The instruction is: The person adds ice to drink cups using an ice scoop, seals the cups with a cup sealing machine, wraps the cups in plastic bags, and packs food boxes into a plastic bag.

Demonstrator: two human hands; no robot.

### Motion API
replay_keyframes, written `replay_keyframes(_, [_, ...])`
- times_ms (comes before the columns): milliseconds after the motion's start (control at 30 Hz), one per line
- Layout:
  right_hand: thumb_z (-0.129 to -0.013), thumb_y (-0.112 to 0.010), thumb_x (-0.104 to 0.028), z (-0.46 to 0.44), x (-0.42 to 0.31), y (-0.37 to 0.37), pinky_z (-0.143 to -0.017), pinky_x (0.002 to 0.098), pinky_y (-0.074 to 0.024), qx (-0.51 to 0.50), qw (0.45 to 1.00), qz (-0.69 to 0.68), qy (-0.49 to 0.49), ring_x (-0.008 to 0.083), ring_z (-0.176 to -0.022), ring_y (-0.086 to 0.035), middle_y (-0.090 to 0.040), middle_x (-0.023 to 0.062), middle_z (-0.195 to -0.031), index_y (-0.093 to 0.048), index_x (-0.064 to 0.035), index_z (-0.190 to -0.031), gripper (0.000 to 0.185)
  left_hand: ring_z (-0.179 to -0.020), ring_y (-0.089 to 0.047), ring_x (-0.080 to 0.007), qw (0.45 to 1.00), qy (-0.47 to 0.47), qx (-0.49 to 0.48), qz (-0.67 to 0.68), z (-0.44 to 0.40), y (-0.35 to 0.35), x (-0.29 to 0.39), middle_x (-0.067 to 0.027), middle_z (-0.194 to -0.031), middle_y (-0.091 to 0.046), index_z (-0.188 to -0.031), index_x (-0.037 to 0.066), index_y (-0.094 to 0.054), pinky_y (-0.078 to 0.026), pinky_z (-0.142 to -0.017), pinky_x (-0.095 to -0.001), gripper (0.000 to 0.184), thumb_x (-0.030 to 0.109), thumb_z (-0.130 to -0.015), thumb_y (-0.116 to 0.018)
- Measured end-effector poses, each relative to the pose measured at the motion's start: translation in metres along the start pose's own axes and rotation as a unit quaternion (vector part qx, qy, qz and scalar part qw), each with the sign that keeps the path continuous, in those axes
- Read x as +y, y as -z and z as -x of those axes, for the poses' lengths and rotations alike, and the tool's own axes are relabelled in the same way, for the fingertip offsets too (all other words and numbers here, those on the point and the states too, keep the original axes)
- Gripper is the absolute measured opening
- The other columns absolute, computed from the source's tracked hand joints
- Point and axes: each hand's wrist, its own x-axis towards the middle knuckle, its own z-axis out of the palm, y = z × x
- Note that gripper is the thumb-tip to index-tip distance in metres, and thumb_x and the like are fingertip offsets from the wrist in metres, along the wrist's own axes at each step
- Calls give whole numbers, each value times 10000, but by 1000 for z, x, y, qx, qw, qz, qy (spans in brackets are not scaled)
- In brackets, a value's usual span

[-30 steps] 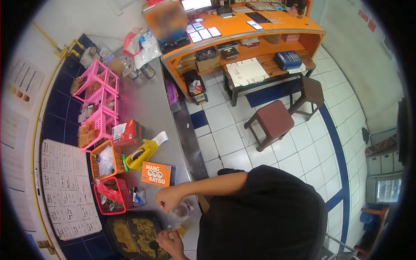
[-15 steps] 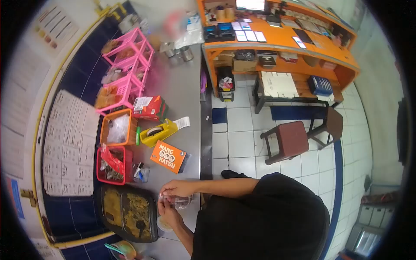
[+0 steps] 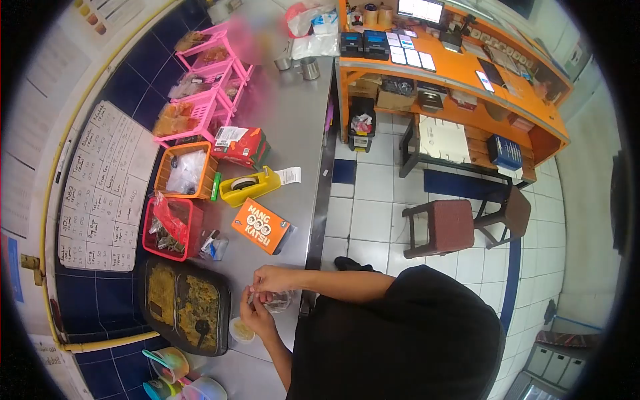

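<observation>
My right hand (image 3: 272, 280) and my left hand (image 3: 257, 317) meet over the steel counter, fingertips pinched together. Between them is the gathered top of a clear plastic bag (image 3: 280, 302), whose body hangs towards me; its contents are hard to make out. Close to my left hand stands a small round tub (image 3: 242, 331) with something pale yellow in it. Beyond the hands lies a dark two-section tray (image 3: 223, 293) of brownish-yellow food, a black-handled utensil resting in it. The orange printed box (image 3: 261, 225) is a little to the right of my right hand.
Along the wall are a red basket (image 3: 200, 227), an orange basket (image 3: 210, 163), pink stacked racks (image 3: 207, 107) and a yellow tape dispenser (image 3: 250, 188). Several colourful containers (image 3: 175, 363) stand at left. Behind the counter are a brown stool (image 3: 443, 227) and an orange desk (image 3: 467, 67).
The view has shifted, so the round tub and the colourful containers show more fully. My hands stay together at the bag, with their fingers slightly moved.
</observation>
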Motion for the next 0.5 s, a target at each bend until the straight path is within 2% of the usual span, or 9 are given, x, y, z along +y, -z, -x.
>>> replay_keyframes(100, [-985,-660,-268,-4,7,0,-537,299,-545,20,1000,6,-11,190,-617,-685,-688,128,-721,-596,52,-900,337,-875,-664,-190,998,-18,46,-41,8,0,-9,-177,-1103,-667,-1197,-49,-618,-575,-717,-315,240,4,-963,-609])
replay_keyframes(167, [-998,-642,-292,0,-1,1,-545,293,-546,12,999,-6,-36,178,-621,-679,-687,122,-736,-594,46,-899,356,-823,-641,-177,988,-103,60,-95,10,-1,-6,-133,-993,-661,-1151,-49,-610,-560,-669,-306,206,68,-981,-619])
replay_keyframes(200, [-1012,-624,-315,1,-4,1,-553,287,-546,5,998,-18,-58,165,-625,-673,-685,116,-752,-591,41,-898,375,-823,-641,-177,988,-98,64,-97,12,-3,-10,-133,-993,-661,-1151,-49,-610,-560,-669,-306,206,68,-981,-619])
replay_keyframes(267, [-1014,-621,-319,10,-24,0,-581,286,-549,-19,998,5,-60,158,-650,-672,-687,108,-757,-592,31,-894,371,-729,-623,-157,986,81,117,88,10,-10,-19,-64,-921,-638,-1093,-28,-605,-524,-639,-279,159,98,-995,-599])
replay_keyframes(300, [-1016,-618,-322,13,-31,2,-610,285,-551,-34,997,26,-57,150,-675,-671,-689,100,-761,-593,22,-890,367,-729,-623,-157,985,84,121,89,7,-11,-18,-64,-921,-638,-1093,-28,-605,-524,-639,-279,159,98,-995,-599])
replay_keyframes(333, [-1016,-618,-322,12,-27,7,-610,285,-551,-37,997,28,-61,150,-675,-671,-689,100,-761,-593,22,-890,367,-708,-592,-140,962,170,129,173,1,-11,-8,-45,-889,-612,-1050,-5,-600,-508,-632,-274,129,108,-989,-603])
replay_keyframes(367, [-1013,-621,-318,9,-19,12,-645,292,-548,-89,994,68,15,145,-706,-670,-700,92,-782,-620,30,-923,359,-687,-560,-123,924,253,137,253,-3,-12,-1,-25,-857,-586,-1007,18,-594,-491,-625,-270,105,119,-983,-606])
replay_keyframes(467, [-987,-652,-278,8,-14,23,-722,317,-536,-191,949,181,172,136,-779,-668,-734,86,-845,-701,27,-1022,311,-710,-538,-105,890,289,143,323,-7,-12,-7,-20,-861,-583,-1017,52,-606,-481,-672,-257,74,98,-960,-616])
replay_keyframes(500, [-961,-675,-261,7,-14,29,-718,324,-537,-202,946,226,115,147,-774,-672,-738,97,-860,-717,14,-1037,289,-729,-539,-97,889,303,126,318,-5,-9,-11,-18,-859,-588,-1026,52,-615,-474,-686,-251,78,89,-956,-616])
